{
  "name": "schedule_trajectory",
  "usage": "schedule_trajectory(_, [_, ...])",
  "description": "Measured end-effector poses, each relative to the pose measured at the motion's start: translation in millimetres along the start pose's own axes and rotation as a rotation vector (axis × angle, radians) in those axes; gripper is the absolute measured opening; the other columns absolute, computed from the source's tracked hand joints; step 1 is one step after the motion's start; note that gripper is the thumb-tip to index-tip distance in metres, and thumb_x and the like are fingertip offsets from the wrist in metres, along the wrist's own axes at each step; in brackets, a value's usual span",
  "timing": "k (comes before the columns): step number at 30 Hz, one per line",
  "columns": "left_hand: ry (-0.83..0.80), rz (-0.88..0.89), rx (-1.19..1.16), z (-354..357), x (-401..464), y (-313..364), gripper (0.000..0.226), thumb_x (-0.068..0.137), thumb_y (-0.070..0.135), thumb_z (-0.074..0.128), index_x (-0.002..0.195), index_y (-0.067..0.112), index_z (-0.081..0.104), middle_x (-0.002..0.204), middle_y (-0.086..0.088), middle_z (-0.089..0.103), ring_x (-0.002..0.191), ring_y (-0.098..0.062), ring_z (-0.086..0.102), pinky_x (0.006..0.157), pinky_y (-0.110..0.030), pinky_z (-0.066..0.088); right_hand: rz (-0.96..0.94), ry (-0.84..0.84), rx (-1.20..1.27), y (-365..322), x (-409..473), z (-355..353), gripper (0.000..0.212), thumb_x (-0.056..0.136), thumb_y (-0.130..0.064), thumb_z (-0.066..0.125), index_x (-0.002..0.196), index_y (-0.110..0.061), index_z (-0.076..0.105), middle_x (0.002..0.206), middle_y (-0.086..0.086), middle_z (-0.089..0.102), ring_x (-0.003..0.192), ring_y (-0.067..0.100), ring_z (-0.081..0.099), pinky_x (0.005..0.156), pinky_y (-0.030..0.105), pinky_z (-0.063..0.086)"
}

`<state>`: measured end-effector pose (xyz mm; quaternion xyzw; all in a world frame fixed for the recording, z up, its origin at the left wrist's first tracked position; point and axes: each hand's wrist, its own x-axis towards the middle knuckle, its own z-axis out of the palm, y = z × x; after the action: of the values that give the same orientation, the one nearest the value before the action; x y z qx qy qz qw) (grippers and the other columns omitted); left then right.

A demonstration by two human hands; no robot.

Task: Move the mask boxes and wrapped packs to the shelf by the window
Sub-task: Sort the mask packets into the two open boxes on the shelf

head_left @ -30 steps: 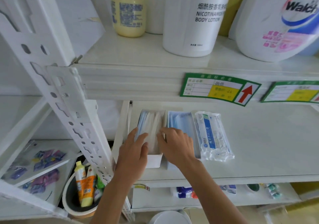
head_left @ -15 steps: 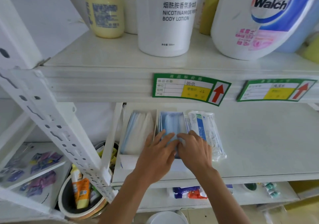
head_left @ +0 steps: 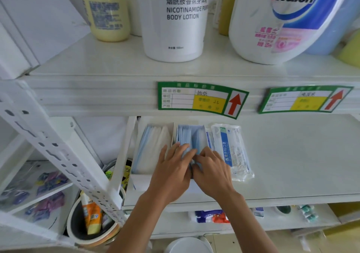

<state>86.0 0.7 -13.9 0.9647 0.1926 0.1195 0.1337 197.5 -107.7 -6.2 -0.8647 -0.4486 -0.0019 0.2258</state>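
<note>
Reading "Walch" on jug [head_left: 288, 19]; "BODY LOTION" bottle [head_left: 175, 19]; shelf tags seemingly blurred.

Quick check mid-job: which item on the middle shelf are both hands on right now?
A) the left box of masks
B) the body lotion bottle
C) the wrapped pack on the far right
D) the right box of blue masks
D: the left hand and right hand meet over the right box of blue masks, fingers on the masks; the left box and wrapped pack lie untouched beside it.

Bright, even daylight all round, shadows soft and faint. Slight blur softens the bottle [head_left: 106, 9] labels up top, and the shelf edge [head_left: 97, 95] bows near the corners.
</note>
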Motion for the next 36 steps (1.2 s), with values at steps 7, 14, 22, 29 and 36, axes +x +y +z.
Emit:
schedule_trajectory(7, [-0.034,0.006,0.027,-2,0,-8,0.046,0.104,0.038,0.032,0.141,0.028,0.057,0.155,0.007,0.047,0.153,-0.018,0.024,0.127,-0.050,0.000,0.116,-0.016,-0.012,12,-2,2,0.040,0.095,-0.014,0.059,0.132,-0.028,0.066,0.107,-0.007,0.047,0.096,0.016,0.053,0.063,0.028,0.049])
schedule_trajectory(14, [-0.009,0.013,0.065,6,2,-3,0.049,0.105,0.044,0.028,0.153,0.039,0.036,0.146,0.003,0.049,0.145,-0.020,0.035,0.126,-0.057,0.011,0.305,-0.063,-0.049,11,6,2,0.060,0.089,-0.041,0.072,0.140,-0.035,0.041,0.123,-0.003,0.049,0.105,0.022,0.056,0.069,0.032,0.042])
schedule_trajectory(22, [0.040,-0.028,0.018,4,3,-6,0.047,0.105,0.048,0.032,0.119,0.025,0.070,0.136,0.002,0.052,0.137,-0.018,0.042,0.127,-0.047,0.016,0.242,-0.010,-0.046,17,0,2,0.046,0.101,-0.059,0.046,0.139,-0.034,0.048,0.121,-0.003,0.051,0.106,0.021,0.058,0.070,0.033,0.049])
schedule_trajectory(29, [0.088,-0.061,-0.055,7,6,-13,0.025,0.096,0.028,0.062,0.114,0.015,0.071,0.128,-0.001,0.054,0.120,-0.021,0.051,0.111,-0.034,0.040,0.233,-0.027,-0.103,13,0,-4,0.049,0.098,-0.044,0.059,0.144,-0.032,0.045,0.126,-0.002,0.048,0.111,0.021,0.056,0.071,0.031,0.048])
schedule_trajectory(36, [0.135,-0.094,-0.143,7,7,-16,0.024,0.096,0.034,0.065,0.101,0.011,0.071,0.115,-0.001,0.058,0.111,-0.016,0.054,0.094,-0.031,0.052,0.145,-0.065,-0.241,6,-4,-6,0.055,0.099,-0.058,0.051,0.144,-0.027,0.042,0.119,0.002,0.046,0.103,0.023,0.052,0.066,0.035,0.052])
